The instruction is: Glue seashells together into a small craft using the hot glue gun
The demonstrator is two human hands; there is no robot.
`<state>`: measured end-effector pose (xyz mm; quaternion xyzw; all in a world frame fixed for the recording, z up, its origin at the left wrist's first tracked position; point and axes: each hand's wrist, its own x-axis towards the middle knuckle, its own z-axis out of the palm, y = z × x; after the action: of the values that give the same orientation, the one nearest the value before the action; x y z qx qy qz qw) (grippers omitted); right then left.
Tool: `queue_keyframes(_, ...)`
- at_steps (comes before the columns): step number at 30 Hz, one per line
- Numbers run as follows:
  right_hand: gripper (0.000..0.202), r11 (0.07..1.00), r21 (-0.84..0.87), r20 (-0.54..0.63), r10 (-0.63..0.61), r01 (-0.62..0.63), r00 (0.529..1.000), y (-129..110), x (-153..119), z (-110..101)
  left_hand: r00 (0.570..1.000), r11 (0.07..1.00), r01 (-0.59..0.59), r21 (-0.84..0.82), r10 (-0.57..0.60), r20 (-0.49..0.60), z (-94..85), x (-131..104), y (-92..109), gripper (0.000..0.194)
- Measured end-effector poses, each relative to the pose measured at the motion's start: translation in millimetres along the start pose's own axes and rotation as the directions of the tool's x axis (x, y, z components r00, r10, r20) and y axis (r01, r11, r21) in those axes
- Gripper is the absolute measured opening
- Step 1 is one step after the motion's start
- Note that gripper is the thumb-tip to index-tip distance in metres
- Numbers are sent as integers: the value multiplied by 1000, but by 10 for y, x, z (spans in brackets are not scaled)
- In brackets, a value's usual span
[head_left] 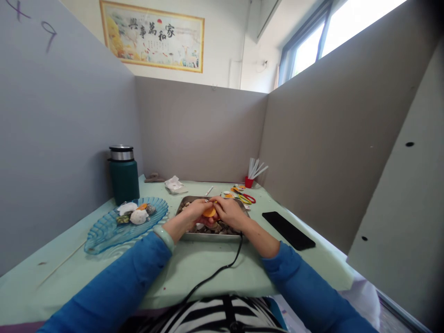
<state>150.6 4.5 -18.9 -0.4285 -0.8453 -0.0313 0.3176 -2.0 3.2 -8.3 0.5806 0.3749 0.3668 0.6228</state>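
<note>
An orange, shell-like piece (pixel 209 212) is held between my two hands, above a metal tray (pixel 208 237) filled with brownish shells or stones. My left hand (pixel 197 212) is closed round its left side, with a pale bracelet on the wrist. From the right, the fingers of my right hand (pixel 225 212) are pressed together against the piece's upper edge. Parts of the fingertips are hidden. A black cable (pixel 222 268) runs from beside my right wrist down over the table's front edge.
On the left, a blue glass plate (pixel 100 233) holds several shells, with a green bottle (pixel 124 182) behind. Scissors (pixel 248 199), orange pieces and a red cup (pixel 249 182) of white sticks stand at back right. A black phone-like slab (pixel 288 230) lies right. Grey partitions surround the table.
</note>
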Motion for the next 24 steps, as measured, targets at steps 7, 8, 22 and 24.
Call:
queue_keyframes(7, 29, 1000, 20, -15, -8, 8, 1000, 2, 0, 7, 1000, 999, -22, -44, 23, 21, -11, 12, -12, 16)
queue_keyframes(8, 29, 1000, 22, -20, -8, 9, 1000, 1, 1, 6, 1000, 999, -23, -49, 24, 17, -10, 12, -10, 16)
queue_keyframes(22, 27, 999, 45, -92, 17, -13, 996, -21, 0, -17, 998, 993, -59, -98, 58, -12, -43, 47, -41, 12)
queue_keyframes(24, 26, 999, 48, -80, 11, -7, 997, -25, 2, -22, 999, 993, -52, -104, 51, -13, -44, 49, -38, 12)
